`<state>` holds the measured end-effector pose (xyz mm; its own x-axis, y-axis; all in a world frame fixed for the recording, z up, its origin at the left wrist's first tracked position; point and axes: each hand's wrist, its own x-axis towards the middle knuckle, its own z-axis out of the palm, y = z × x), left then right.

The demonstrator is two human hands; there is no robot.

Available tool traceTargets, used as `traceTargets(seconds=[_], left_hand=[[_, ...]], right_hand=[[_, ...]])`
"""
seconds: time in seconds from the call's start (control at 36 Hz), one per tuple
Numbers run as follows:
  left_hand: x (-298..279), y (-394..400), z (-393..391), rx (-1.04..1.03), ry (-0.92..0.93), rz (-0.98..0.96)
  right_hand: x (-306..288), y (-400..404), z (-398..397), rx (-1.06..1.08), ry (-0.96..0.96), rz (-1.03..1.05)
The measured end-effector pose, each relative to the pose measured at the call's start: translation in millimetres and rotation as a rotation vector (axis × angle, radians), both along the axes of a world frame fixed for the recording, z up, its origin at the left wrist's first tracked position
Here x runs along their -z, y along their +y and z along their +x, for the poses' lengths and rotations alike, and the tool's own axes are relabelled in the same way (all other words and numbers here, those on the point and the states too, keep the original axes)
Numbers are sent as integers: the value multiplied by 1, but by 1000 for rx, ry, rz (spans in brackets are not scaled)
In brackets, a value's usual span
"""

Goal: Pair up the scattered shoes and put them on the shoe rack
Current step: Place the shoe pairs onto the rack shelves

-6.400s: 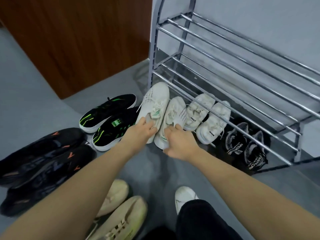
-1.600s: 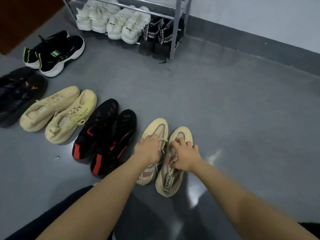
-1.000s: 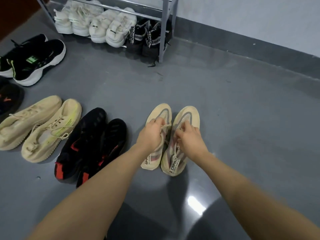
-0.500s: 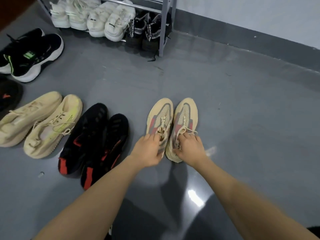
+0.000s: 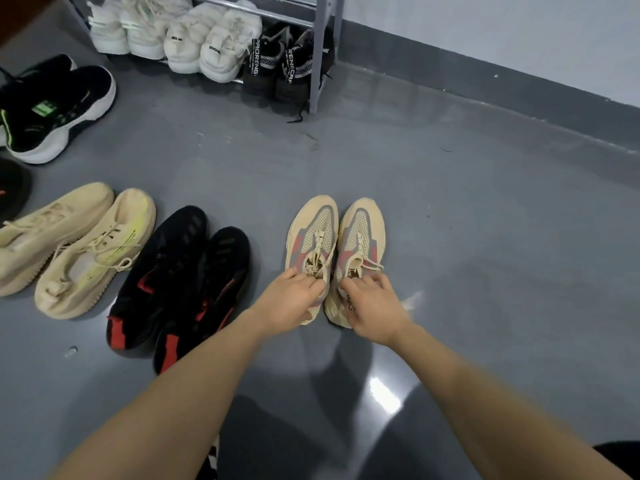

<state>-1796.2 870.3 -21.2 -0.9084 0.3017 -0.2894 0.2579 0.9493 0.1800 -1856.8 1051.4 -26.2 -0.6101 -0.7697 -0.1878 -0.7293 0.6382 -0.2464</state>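
Two beige mesh sneakers with pink and grey panels stand side by side on the grey floor, toes pointing away from me. My left hand [image 5: 291,299] grips the collar of the left beige sneaker [image 5: 313,230] just behind its laces. My right hand [image 5: 372,306] holds the heel end of the right beige sneaker [image 5: 362,226], fingers curled at its opening. The metal shoe rack [image 5: 320,53] stands at the top. Its bottom tier holds two white pairs [image 5: 180,39] and a black knit pair [image 5: 277,60].
Left of my hands a black-and-red pair [image 5: 180,271] lies on the floor, then a cream pair [image 5: 79,244]. A black-and-green pair [image 5: 52,109] sits by the rack's left end. A dark shoe [image 5: 10,192] shows at the left edge. The wall skirting [image 5: 519,95] runs along the right.
Both hands slid back from the laces to the heel ends of the beige sneakers. The pair now stands straighter, toes toward the rack.
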Motion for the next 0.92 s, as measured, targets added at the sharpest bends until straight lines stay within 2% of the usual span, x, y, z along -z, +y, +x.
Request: traceTargets(seconds=[0.08,0.14,0.33,0.39,0.44,0.69,0.92], left_hand=[[-3,0,-1,16,-5,-38],[-2,3,0,29,-22,-79],[2,1,-1,67,-40,-176],[2,1,-1,30,-48,-179],[-6,2,-5,-35,-47,-158],[-135,-27,-27,-140,-47,-160],[-274,-77,-45,-215,-13,-138]], right_hand=[[1,1,3,-20,-32,222],[1,-3,5,-1,-32,277],[4,-9,10,17,15,267],[5,-11,9,-40,76,242],[-5,-15,2,-3,95,215],[-126,-46,-16,52,25,197],[-272,-112,-46,36,20,110]])
